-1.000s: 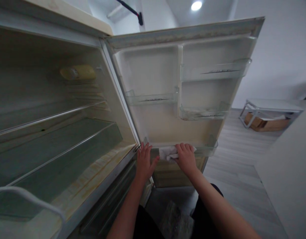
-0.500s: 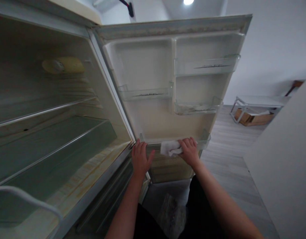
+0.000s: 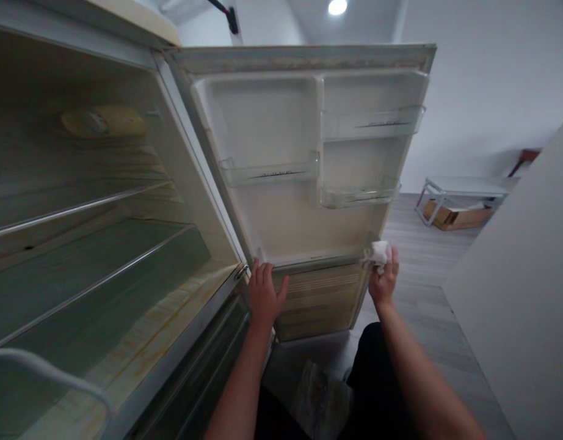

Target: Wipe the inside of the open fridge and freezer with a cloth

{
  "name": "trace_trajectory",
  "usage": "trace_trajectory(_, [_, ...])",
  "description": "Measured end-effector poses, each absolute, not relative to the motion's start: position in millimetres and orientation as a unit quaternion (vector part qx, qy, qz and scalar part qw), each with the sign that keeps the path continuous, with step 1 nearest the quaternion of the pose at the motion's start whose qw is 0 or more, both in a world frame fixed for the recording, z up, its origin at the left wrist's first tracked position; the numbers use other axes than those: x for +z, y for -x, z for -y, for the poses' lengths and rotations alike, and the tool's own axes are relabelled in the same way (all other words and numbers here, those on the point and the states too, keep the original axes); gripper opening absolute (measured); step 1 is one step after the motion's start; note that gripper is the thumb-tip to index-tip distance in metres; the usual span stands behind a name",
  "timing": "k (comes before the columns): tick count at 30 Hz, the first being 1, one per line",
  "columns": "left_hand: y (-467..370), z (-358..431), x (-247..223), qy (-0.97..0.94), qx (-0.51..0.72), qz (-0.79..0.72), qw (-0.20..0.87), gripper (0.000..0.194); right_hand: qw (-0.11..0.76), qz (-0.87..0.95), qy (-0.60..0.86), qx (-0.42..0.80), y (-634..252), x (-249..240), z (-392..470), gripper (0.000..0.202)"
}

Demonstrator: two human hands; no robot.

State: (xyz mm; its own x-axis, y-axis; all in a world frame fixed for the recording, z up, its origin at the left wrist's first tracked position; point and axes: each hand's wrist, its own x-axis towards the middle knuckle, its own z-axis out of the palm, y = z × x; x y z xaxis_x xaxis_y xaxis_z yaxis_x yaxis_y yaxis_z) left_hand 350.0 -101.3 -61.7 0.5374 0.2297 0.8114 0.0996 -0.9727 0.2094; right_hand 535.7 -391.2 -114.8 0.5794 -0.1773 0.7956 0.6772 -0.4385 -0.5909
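Note:
My right hand (image 3: pixel 385 280) grips a crumpled white cloth (image 3: pixel 380 253) against the outer end of the lowest clear door bin (image 3: pixel 318 263). That bin runs across the bottom of the open fridge door (image 3: pixel 290 226). At its hinge-side end rests my left hand (image 3: pixel 265 292), fingers spread, thumb apart, with nothing in it. Higher on the door are clear bins, one on the left (image 3: pixel 272 173) and two on the right, the top one (image 3: pixel 373 124) among them. Part of the cloth is hidden by my right fingers.
On the left stands the open fridge compartment (image 3: pixel 181 226), with glass shelves (image 3: pixel 126 263) and yellowish stains. A white hose or cable (image 3: pixel 57 376) hangs at lower left. Below is a lower door (image 3: pixel 322 299). A low white table (image 3: pixel 467 184) with a cardboard box (image 3: pixel 460 217) stands at right.
My right hand has moved right with the cloth, from the middle of the lowest bin to its outer end. My left hand stays near the hinge side. The door has swung slightly.

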Motion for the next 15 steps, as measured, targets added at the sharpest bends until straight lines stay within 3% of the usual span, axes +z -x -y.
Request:
trace_trajectory(4, [-355.4,101.5,-66.1,-0.861,0.494,-0.09,0.079,0.047,0.751,0.016,0.626,-0.21,-526.8,-119.8,370.5,0.057])
trace_trajectory(7, [-354.3,100.0,-67.2,-0.861,0.494,-0.088,0.09,0.047,0.87,-0.049,0.482,-0.087,-544.3,-96.5,363.3,0.055])
trace_trajectory(11, [-351.0,98.1,-66.7,-0.868,0.48,-0.082,0.102,0.048,0.918,-0.084,0.386,-0.034,-560.3,-63.1,354.4,0.051])
trace_trajectory(15, [-353.7,100.4,-68.1,-0.861,0.489,-0.089,0.103,0.048,0.942,-0.039,0.333,0.001,-530.6,-60.9,331.1,0.054])
